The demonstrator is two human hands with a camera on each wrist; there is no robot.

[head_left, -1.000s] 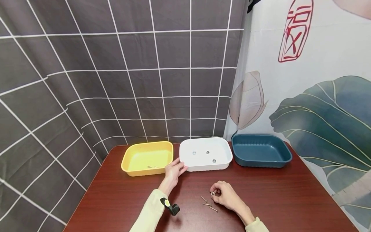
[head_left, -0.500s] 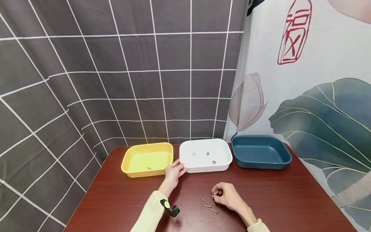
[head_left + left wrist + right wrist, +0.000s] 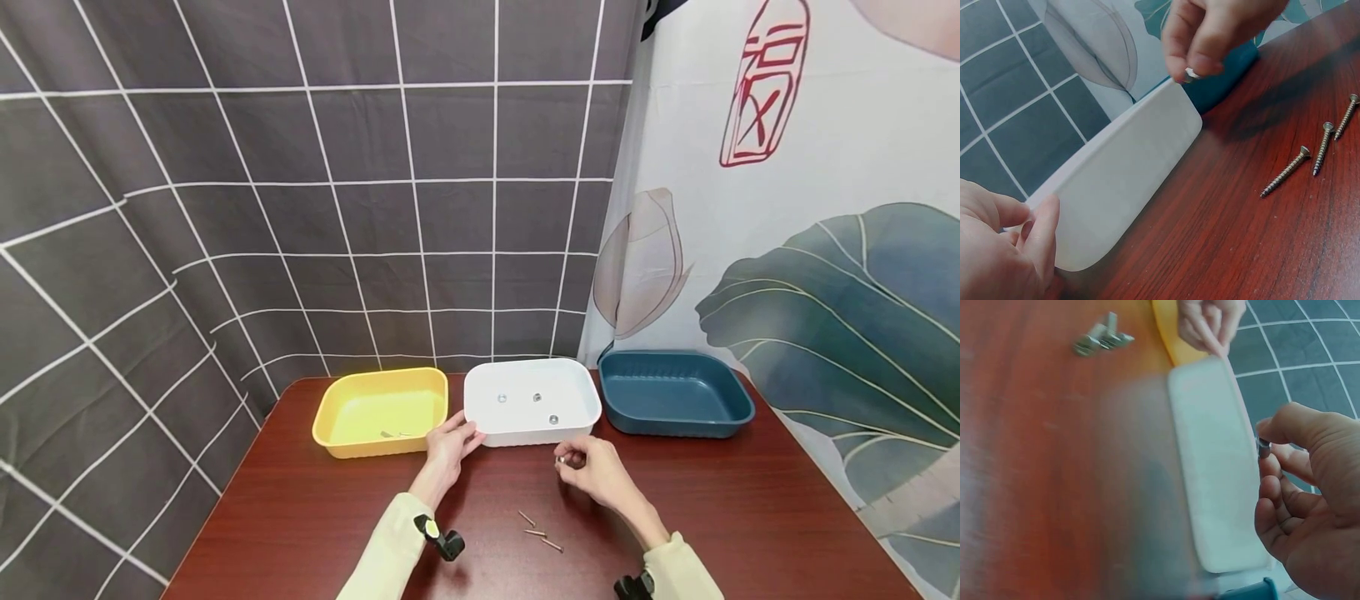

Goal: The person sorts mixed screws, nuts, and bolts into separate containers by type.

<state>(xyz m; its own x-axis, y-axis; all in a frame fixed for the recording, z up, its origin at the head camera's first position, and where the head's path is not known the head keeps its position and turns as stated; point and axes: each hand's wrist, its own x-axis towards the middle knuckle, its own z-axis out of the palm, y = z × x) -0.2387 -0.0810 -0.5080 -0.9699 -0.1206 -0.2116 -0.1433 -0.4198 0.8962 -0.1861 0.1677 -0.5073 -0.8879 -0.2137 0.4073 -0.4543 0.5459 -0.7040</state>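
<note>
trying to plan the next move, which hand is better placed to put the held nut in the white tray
Probably the right hand: it pinches the nut close to the white tray, where three more nuts lie. The left hand grips the tray's near left corner.

screws: ribbed metal | nut: shiny metal | white tray: smooth plastic | table: glossy woodgrain

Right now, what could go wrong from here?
The small silver metal nut is just pinched in the right hand, so it might slip onto the dark red wood-grain table. The left hand grips one corner of the white rectangular tray; a tug could jostle the silver pieces inside. Three brass-coloured metal screws lie loose and might get knocked.
</note>
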